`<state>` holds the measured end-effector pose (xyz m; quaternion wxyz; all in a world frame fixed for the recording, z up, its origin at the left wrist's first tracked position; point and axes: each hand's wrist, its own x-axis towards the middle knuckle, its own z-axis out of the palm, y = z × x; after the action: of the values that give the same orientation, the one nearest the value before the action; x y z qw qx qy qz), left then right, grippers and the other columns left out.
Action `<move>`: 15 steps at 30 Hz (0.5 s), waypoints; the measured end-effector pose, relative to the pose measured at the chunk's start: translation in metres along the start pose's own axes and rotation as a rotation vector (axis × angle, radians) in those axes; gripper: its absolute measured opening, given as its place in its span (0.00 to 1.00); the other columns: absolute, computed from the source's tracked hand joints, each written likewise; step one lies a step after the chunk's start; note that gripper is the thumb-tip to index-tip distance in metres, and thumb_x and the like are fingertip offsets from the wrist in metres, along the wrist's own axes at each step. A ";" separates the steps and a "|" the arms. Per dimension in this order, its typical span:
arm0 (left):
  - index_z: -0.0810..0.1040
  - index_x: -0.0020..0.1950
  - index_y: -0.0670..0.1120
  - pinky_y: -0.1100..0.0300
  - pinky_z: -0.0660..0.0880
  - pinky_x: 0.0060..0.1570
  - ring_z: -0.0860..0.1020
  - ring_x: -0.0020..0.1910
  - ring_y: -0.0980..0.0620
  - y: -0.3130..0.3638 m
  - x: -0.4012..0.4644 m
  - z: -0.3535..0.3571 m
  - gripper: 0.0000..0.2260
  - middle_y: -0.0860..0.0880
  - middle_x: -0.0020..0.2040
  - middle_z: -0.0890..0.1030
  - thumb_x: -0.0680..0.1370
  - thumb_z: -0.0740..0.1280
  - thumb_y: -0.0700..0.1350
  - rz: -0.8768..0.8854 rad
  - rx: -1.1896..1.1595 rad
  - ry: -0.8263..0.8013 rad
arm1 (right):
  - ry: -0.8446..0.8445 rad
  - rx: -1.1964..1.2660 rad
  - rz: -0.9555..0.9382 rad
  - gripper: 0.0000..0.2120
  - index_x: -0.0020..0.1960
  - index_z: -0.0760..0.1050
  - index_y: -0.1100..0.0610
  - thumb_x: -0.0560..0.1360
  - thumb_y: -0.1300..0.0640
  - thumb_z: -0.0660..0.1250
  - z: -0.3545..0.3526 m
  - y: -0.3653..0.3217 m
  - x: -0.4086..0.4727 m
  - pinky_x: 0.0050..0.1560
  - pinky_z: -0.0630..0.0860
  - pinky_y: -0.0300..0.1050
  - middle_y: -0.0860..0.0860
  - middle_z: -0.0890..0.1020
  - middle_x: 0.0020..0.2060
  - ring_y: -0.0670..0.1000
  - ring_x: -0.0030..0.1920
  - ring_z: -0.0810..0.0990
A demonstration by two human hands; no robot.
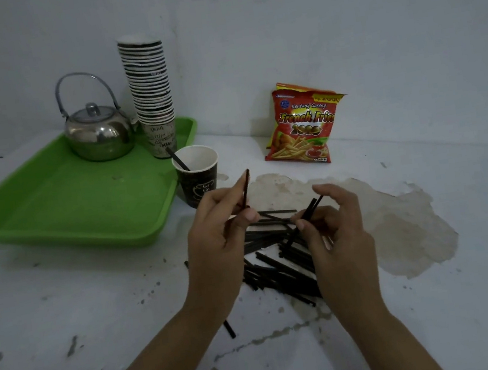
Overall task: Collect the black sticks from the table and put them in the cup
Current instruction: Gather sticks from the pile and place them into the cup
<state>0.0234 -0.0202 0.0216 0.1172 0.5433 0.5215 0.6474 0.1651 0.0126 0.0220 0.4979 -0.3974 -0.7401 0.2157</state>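
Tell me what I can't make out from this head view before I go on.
- Pile of black sticks: count unclear, partly hidden under the left hand and right hand.
- Cup: its wall hides the inside; one stick shows.
- Kettle spout: hidden behind the cup stack.

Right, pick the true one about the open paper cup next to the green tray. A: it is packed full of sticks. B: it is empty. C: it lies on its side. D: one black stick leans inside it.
D: the cup stands upright beside the green tray, and a single black stick leans against its rim inside; the rest of its white interior shows bare.
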 end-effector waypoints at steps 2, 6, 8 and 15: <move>0.71 0.64 0.51 0.69 0.73 0.50 0.77 0.49 0.56 -0.004 0.001 0.000 0.20 0.54 0.50 0.74 0.76 0.65 0.33 -0.031 0.025 -0.024 | -0.033 -0.021 0.005 0.26 0.55 0.61 0.34 0.74 0.64 0.66 0.002 0.002 -0.001 0.40 0.71 0.22 0.36 0.79 0.40 0.34 0.43 0.79; 0.71 0.59 0.62 0.70 0.74 0.49 0.78 0.49 0.59 -0.006 0.003 -0.005 0.25 0.53 0.51 0.79 0.75 0.66 0.33 -0.117 -0.035 -0.088 | -0.076 -0.050 0.009 0.27 0.54 0.60 0.31 0.74 0.62 0.65 0.007 0.004 -0.004 0.41 0.73 0.25 0.38 0.78 0.40 0.36 0.42 0.79; 0.71 0.59 0.64 0.70 0.74 0.49 0.79 0.48 0.59 -0.006 0.002 -0.006 0.26 0.52 0.48 0.81 0.74 0.66 0.33 -0.122 -0.068 -0.138 | -0.088 -0.058 0.005 0.28 0.55 0.59 0.29 0.75 0.62 0.64 0.008 0.006 -0.005 0.42 0.75 0.29 0.40 0.78 0.40 0.38 0.41 0.80; 0.76 0.56 0.59 0.66 0.77 0.46 0.83 0.42 0.53 -0.001 0.016 -0.024 0.23 0.48 0.43 0.82 0.74 0.65 0.31 -0.175 -0.310 -0.078 | -0.067 0.001 0.041 0.26 0.54 0.61 0.32 0.74 0.62 0.65 0.011 0.002 0.010 0.37 0.73 0.26 0.40 0.80 0.37 0.37 0.41 0.79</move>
<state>-0.0027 -0.0211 0.0334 0.2754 0.4959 0.4560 0.6858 0.1537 0.0230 0.0213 0.4686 -0.4048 -0.7478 0.2396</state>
